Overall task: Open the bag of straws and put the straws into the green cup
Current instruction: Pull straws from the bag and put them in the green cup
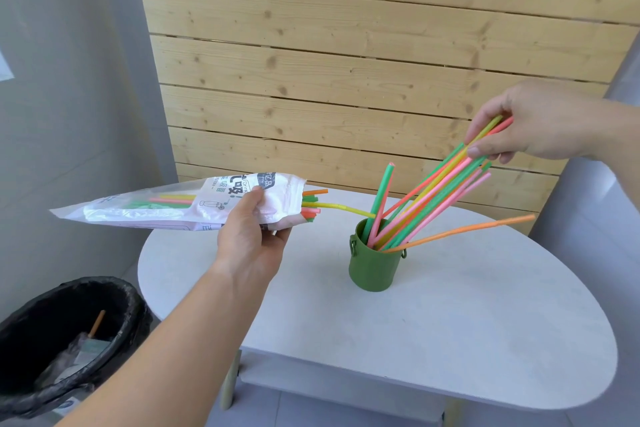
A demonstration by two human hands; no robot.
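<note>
My left hand grips the white plastic straw bag near its open mouth, holding it level above the table's left side. Several straw ends poke out of the mouth, and one yellow straw reaches toward the cup. The green cup stands upright on the white table. My right hand pinches the upper ends of a bundle of coloured straws whose lower ends sit inside the cup. An orange straw and a green one lean in the cup on their own.
A black-lined trash bin with some waste stands on the floor at lower left. A wooden plank wall rises behind the table. Grey surfaces flank both sides, and a lower shelf shows under the tabletop.
</note>
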